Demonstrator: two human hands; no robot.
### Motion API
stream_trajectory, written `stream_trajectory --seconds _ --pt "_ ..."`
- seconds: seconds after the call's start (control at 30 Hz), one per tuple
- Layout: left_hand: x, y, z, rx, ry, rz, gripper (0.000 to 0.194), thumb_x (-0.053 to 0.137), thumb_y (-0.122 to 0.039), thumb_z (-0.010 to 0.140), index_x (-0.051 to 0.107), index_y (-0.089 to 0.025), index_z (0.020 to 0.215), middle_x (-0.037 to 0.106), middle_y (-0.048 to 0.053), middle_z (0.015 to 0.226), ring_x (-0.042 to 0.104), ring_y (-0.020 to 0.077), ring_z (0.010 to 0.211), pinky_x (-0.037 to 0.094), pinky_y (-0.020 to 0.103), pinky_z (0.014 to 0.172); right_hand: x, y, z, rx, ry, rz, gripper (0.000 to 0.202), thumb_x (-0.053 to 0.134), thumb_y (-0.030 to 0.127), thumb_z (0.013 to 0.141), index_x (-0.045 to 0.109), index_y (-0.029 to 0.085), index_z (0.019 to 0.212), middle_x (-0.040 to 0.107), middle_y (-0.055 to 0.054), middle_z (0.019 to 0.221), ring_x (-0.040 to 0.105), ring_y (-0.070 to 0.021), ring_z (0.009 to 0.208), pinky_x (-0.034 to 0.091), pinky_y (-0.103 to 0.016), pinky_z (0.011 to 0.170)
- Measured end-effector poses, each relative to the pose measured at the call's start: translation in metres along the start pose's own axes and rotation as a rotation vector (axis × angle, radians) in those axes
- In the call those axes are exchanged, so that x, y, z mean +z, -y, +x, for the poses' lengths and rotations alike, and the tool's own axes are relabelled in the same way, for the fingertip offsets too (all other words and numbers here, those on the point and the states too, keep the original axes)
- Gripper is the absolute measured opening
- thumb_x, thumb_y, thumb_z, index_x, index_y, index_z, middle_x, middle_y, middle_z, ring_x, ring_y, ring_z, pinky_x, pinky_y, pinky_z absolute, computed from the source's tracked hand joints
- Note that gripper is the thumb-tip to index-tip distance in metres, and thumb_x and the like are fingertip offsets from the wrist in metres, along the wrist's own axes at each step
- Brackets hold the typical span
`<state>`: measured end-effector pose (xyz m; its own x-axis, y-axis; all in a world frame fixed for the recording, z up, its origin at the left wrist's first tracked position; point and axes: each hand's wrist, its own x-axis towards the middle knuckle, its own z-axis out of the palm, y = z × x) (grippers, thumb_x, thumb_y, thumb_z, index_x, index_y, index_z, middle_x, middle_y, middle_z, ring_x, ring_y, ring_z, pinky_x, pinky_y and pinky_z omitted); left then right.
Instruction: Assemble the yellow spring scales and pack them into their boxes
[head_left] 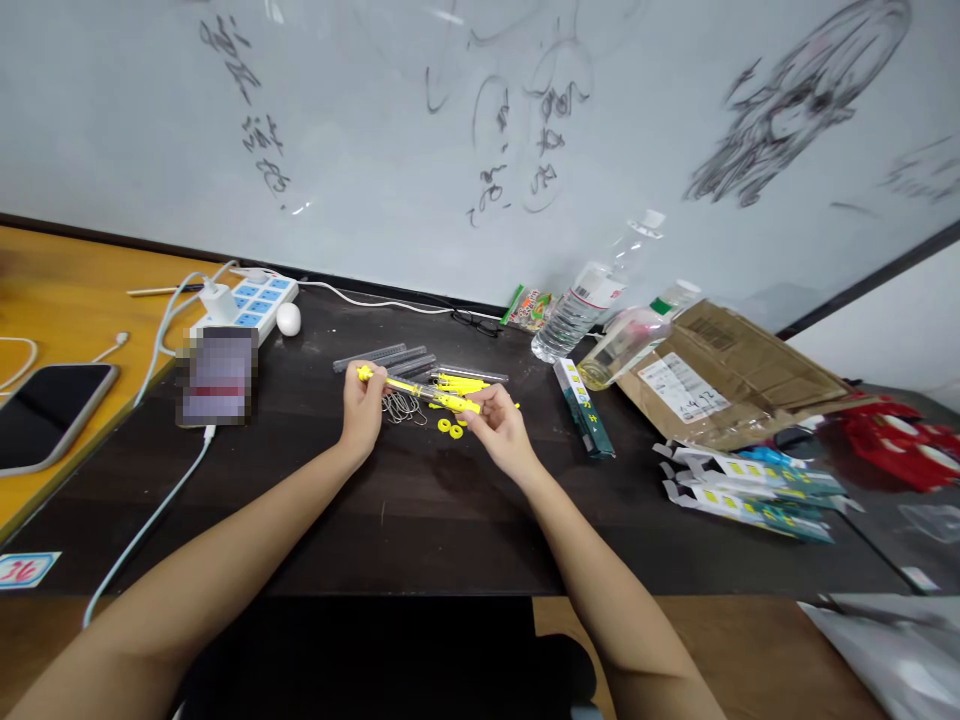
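A slim tube with yellow ends (417, 389) is held nearly level above the dark table. My left hand (362, 408) pinches its left yellow end, and my right hand (498, 425) has its fingers closed on the yellow end at the right. Just behind the tube lie clear ridged tubes (384, 358) and several yellow pieces (459, 384). Thin metal or cord loops (402, 408) are below the tube's middle. Small yellow rings (451, 428) lie beside my right hand's fingertips.
A green and white box (584, 408), bottles (577, 308) and a cardboard package (712, 375) stand or lie to the right, with flattened boxes (754, 492) nearer. At the left are a power strip (259, 305), a white cable (157, 522) and phones (46, 415). Glasses (477, 322) lie near the whiteboard (360, 130).
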<state>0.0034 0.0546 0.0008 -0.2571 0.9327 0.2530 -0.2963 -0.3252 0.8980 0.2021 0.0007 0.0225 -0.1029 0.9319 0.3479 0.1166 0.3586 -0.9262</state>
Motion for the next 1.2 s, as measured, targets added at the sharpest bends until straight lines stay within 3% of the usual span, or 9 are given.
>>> stream_trajectory --seconds 0.27,0.83,1.07,1.2 --pt "0.0 -0.001 0.0 0.002 -0.003 0.005 0.013 0.056 -0.03 0.078 0.047 -0.022 0.082 0.047 -0.002 0.078 0.05 0.0094 0.066 0.045 0.022 0.067 -0.001 -0.004 -0.001 -0.032 0.038 -0.061 0.027 0.063 0.043 0.083 0.049 0.024 0.095 0.053 0.001 0.08 0.052 -0.0116 0.061 0.047 -0.029 0.063" --pt "0.003 -0.004 0.002 -0.091 0.026 -0.034 0.012 0.056 -0.03 0.077 0.046 -0.022 0.079 0.044 -0.004 0.07 0.047 0.01 0.062 0.045 0.023 0.066 -0.001 0.005 -0.004 -0.052 0.071 -0.054 0.023 0.059 0.038 0.086 0.045 0.026 0.1 0.052 0.005 0.072 0.057 -0.0111 0.059 0.045 -0.026 0.056" --pt "-0.004 -0.011 0.002 0.145 0.071 0.331 0.01 0.059 -0.029 0.078 0.054 -0.021 0.081 0.054 -0.001 0.076 0.048 0.0122 0.065 0.038 0.023 0.065 -0.005 0.012 0.001 -0.07 -0.001 -0.034 0.024 0.063 0.039 0.082 0.048 0.024 0.092 0.052 0.005 0.07 0.056 -0.0092 0.052 0.044 -0.024 0.049" --pt "-0.009 -0.021 0.001 0.313 0.252 0.574 0.01 0.05 -0.025 0.083 0.058 -0.021 0.08 0.059 0.0 0.076 0.053 0.0155 0.071 0.038 0.026 0.07 -0.012 0.011 0.005 -0.038 -0.003 0.009 0.028 0.065 0.041 0.079 0.047 0.023 0.09 0.051 0.008 0.063 0.057 -0.0091 0.046 0.041 -0.022 0.045"
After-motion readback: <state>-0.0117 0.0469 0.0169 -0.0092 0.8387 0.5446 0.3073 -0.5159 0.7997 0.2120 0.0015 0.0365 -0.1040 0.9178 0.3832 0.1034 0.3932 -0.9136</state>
